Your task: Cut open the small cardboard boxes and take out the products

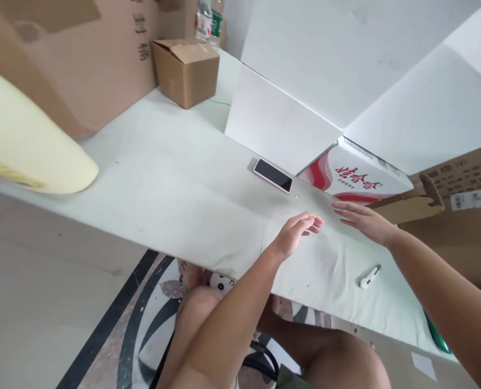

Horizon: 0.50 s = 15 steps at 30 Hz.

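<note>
both hands were open and empty over the creased cloth (317,270) on the bench (163,151), left hand (296,233) just beside right hand (364,221), near the red box (352,175). flat palms pushed outward from the creases would likely have smoothed it best, clear of the phone (273,174).

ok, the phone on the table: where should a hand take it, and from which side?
Likely by its two long edges, pinched across the narrow width from above. The phone lies flat, screen up, on the cloth-covered table, so no underside is free. Come from the near side: a white panel stands close behind it.
</note>
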Each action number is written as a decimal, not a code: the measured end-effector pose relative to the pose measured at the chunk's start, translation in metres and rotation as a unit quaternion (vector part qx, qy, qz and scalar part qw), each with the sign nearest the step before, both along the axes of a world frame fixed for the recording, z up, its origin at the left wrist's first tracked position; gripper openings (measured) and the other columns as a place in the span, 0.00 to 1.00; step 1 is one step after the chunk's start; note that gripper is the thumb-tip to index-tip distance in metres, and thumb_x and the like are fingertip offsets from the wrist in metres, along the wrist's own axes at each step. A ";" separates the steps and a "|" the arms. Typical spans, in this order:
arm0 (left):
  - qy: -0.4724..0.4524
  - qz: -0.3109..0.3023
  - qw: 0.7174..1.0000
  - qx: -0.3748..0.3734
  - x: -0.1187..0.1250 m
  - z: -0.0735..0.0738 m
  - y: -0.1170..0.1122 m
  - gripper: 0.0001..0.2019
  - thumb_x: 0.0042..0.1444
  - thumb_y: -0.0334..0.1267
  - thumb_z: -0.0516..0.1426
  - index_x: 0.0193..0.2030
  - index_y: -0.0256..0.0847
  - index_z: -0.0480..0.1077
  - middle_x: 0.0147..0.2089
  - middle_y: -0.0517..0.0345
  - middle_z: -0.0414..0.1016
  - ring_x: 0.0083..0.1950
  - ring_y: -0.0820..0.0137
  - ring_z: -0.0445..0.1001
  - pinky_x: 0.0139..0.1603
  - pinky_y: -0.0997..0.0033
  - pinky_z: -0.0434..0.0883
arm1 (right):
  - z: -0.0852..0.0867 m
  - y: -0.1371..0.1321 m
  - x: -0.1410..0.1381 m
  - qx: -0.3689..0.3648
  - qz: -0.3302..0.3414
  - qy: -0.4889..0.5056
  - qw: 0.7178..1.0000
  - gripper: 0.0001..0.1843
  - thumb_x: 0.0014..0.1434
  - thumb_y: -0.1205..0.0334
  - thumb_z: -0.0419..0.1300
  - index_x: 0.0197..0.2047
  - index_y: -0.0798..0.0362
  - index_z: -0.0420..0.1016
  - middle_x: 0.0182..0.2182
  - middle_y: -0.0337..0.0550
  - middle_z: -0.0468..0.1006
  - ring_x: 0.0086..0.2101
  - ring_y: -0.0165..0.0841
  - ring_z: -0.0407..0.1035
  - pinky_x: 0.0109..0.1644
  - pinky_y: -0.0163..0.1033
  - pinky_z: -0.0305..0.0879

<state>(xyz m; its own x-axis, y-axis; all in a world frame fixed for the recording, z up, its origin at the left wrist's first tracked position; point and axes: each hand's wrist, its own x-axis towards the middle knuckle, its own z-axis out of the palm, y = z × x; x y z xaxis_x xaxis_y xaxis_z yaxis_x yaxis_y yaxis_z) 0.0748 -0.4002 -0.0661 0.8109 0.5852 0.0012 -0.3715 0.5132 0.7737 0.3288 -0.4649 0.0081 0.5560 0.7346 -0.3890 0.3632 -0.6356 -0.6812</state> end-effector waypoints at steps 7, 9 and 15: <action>0.058 0.152 0.970 -0.183 -0.040 0.004 0.026 0.07 0.55 0.38 0.57 0.28 0.39 0.72 0.32 0.60 0.72 0.34 0.72 0.70 0.45 0.68 0.62 | -0.009 0.127 -0.115 0.021 0.221 -0.163 0.961 0.27 0.61 0.46 0.59 0.60 0.47 0.78 0.58 0.49 0.81 0.58 0.46 0.76 0.69 0.61 0.69; 0.079 0.192 0.953 -0.220 -0.048 -0.001 0.038 0.07 0.53 0.37 0.55 0.26 0.39 0.69 0.29 0.61 0.69 0.31 0.73 0.67 0.41 0.69 0.61 | -0.017 0.176 -0.152 0.041 0.250 -0.194 0.948 0.25 0.63 0.50 0.58 0.60 0.47 0.78 0.55 0.49 0.82 0.57 0.47 0.76 0.69 0.62 0.68; 0.053 0.151 0.940 -0.303 -0.072 -0.020 0.070 0.11 0.49 0.45 0.54 0.22 0.44 0.59 0.17 0.69 0.50 0.17 0.77 0.46 0.24 0.71 0.46 | -0.040 0.334 -0.257 0.122 0.330 -0.263 0.898 0.25 0.62 0.61 0.61 0.62 0.49 0.76 0.64 0.53 0.71 0.63 0.52 0.69 0.73 0.65 0.64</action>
<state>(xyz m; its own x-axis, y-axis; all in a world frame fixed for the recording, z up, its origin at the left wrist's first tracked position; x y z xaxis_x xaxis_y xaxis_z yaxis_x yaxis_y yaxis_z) 0.0026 -0.3298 -0.0861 0.5844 0.6560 -0.4777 -0.5079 0.7548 0.4151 0.0719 -0.1307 -0.0314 0.0277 0.9995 0.0175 0.9182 -0.0185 -0.3956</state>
